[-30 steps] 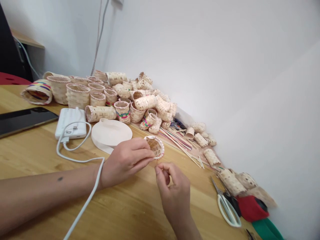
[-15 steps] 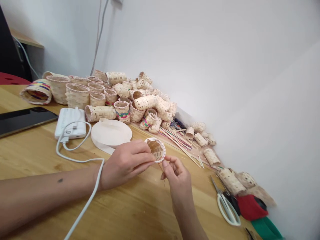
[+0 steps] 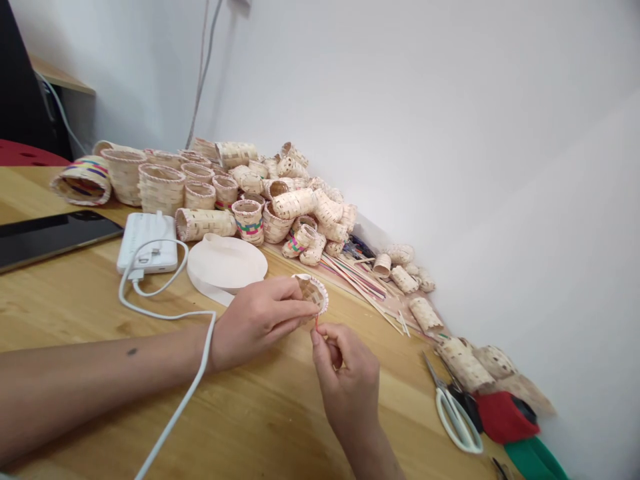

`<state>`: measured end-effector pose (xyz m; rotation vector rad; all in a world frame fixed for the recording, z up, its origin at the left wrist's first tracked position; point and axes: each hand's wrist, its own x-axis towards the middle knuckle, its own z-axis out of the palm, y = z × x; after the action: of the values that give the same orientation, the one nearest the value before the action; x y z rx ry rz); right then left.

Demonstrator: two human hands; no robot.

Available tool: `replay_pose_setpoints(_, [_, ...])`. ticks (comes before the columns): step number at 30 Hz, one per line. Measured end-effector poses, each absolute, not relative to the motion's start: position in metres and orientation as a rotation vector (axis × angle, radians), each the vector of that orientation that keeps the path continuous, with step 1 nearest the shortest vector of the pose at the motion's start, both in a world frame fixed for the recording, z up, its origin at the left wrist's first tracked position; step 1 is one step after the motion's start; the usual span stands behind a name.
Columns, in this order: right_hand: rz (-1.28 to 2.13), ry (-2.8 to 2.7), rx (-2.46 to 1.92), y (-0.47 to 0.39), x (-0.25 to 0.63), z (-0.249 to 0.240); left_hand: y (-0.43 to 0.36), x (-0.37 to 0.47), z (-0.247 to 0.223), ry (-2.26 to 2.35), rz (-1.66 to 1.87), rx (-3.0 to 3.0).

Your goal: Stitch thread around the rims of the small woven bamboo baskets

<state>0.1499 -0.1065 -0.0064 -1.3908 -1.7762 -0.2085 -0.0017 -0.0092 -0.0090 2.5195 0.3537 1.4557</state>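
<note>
My left hand point(image 3: 267, 317) is closed on a small woven basket point(image 3: 316, 292), fingers over its near side and rim. The basket's mouth faces me, and a white strip with stitching runs round the rim. Just below it, my right hand point(image 3: 345, 373) pinches a thin reddish thread point(image 3: 317, 324) that runs up to the rim. Whether a needle is between those fingertips I cannot tell. A roll of flat off-white ribbon point(image 3: 227, 265) lies beyond my left hand. A white cable point(image 3: 193, 383) passes over my left wrist.
Many woven baskets point(image 3: 161, 190) are heaped along the wall. A white power bank point(image 3: 147, 243) and a black phone point(image 3: 55, 237) lie at the left. Thin coloured strips point(image 3: 357, 277) lie behind my hands. White-handled scissors point(image 3: 457, 417) rest at the right, beside red cloth point(image 3: 505, 417) and green cloth point(image 3: 535, 457).
My right hand has moved down and slightly left, away from the rim, and the reddish thread now shows stretched between them. My left hand still holds the basket, its fingers further over the rim.
</note>
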Motion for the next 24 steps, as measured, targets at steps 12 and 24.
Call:
replay_pose_setpoints(12, [0.243,-1.51,-1.554,-0.105,0.149,-0.005,-0.005,-0.003,-0.007,0.407,1.467,2.415])
replay_pose_setpoints(24, [-0.056,-2.166,-1.212,-0.122,0.141,0.0,-0.005,-0.004,-0.005,0.422,1.375,2.386])
